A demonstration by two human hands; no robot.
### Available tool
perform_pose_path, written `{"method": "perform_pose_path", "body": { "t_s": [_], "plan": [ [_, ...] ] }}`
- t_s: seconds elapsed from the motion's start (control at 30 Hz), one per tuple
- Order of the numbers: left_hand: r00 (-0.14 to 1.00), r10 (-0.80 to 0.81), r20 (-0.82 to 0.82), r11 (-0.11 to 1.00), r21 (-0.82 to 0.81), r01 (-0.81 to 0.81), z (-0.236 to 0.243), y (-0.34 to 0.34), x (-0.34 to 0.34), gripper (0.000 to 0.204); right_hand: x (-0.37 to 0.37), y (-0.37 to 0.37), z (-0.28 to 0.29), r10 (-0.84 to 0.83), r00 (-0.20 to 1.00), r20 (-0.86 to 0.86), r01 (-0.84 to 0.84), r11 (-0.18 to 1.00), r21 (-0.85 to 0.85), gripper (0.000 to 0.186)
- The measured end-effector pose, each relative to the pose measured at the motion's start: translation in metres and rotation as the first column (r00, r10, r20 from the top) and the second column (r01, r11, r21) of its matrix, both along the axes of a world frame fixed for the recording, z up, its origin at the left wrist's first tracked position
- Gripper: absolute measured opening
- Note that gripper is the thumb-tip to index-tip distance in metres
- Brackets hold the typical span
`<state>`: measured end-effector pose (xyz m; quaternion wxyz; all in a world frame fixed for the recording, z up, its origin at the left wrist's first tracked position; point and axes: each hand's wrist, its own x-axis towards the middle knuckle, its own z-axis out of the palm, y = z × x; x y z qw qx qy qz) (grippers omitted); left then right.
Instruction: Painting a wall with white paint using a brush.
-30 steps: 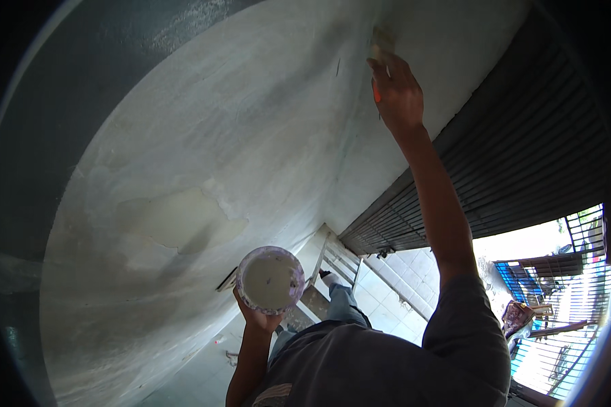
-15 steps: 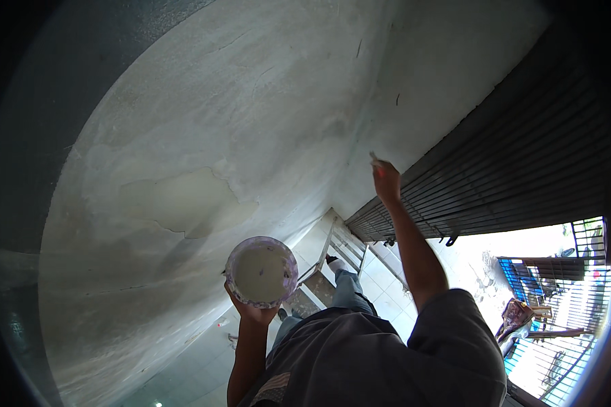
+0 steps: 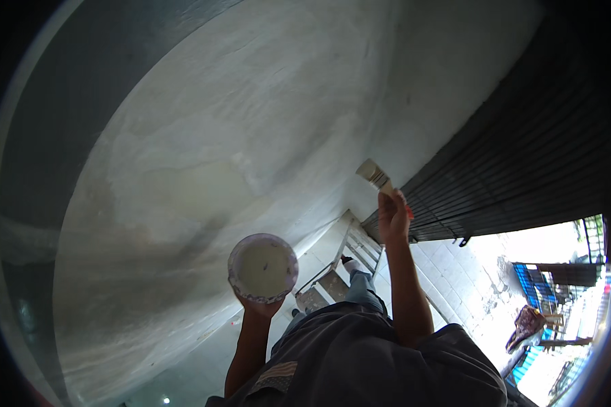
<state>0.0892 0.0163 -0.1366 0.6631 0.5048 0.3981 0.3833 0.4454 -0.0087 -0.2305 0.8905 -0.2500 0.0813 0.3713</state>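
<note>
The left hand [image 3: 261, 309] is gripping a round tub [image 3: 294, 268] of whitish liquid [image 3: 259, 270]. The right hand [image 3: 394, 218] is gripping a flat brush [image 3: 380, 178], whose bristles are pointing up and leftward.

Dark ribbed shutter [image 3: 502, 149] — tiled floor [image 3: 433, 266]

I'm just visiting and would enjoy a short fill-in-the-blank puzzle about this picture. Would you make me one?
1. The round, purple-rimmed tub rests in the person's ____ hand.
2. The bare right hand grips a flat, pale-bristled ____.
3. In the picture, the dark, slatted panel lies to the ____ of the large, pale, patchy wall.
4. Below the dark shirt, the trousers are light ____.

Missing words: left; brush; right; blue.
</note>
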Motion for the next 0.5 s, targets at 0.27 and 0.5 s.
{"method": "perform_pose_path", "body": {
  "t_s": [0.27, 0.5],
  "plan": [
    [0.922, -0.204, 0.328, 0.973, 0.174, 0.153, 0.037, -0.004, 0.026, 0.079, -0.003, 0.039, 0.042, 0.108, 0.981, 0.161, -0.071, 0.972, -0.223, 0.021],
    [0.945, 0.064, 0.321, 0.998, -0.006, -0.065, 0.032, -0.010, 0.025, 0.082, -0.038, 0.028, 0.104, 0.267, 0.945, 0.190, -0.281, 0.958, 0.054, 0.024]
  ]
}}
